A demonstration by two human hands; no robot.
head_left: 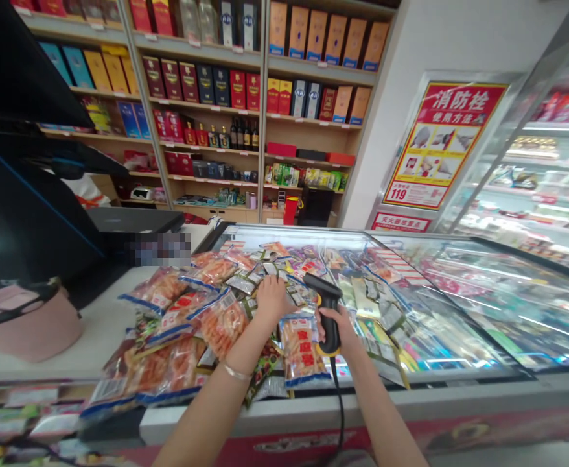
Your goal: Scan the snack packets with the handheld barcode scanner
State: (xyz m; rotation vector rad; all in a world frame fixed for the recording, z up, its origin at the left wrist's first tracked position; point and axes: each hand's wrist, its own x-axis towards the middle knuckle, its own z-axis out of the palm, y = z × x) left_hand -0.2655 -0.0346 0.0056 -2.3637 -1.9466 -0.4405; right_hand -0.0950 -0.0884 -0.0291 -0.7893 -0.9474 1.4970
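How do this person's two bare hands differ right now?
The left hand reaches over shiny green-and-silver packets, while the right hand grips a black pistol-shaped scanner with yellow trim. A silver bangle circles the left wrist; the right wrist shows none. Both hands are ungloved.

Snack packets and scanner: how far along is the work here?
Done: nothing I can confirm; no neat stack of packets stands apart. In hand: the right hand holds the scanner; the left hand reaches into the pile. Left: possibly much of it, as packets lie loose and overlapping on the freezer; which are scanned, I cannot tell.
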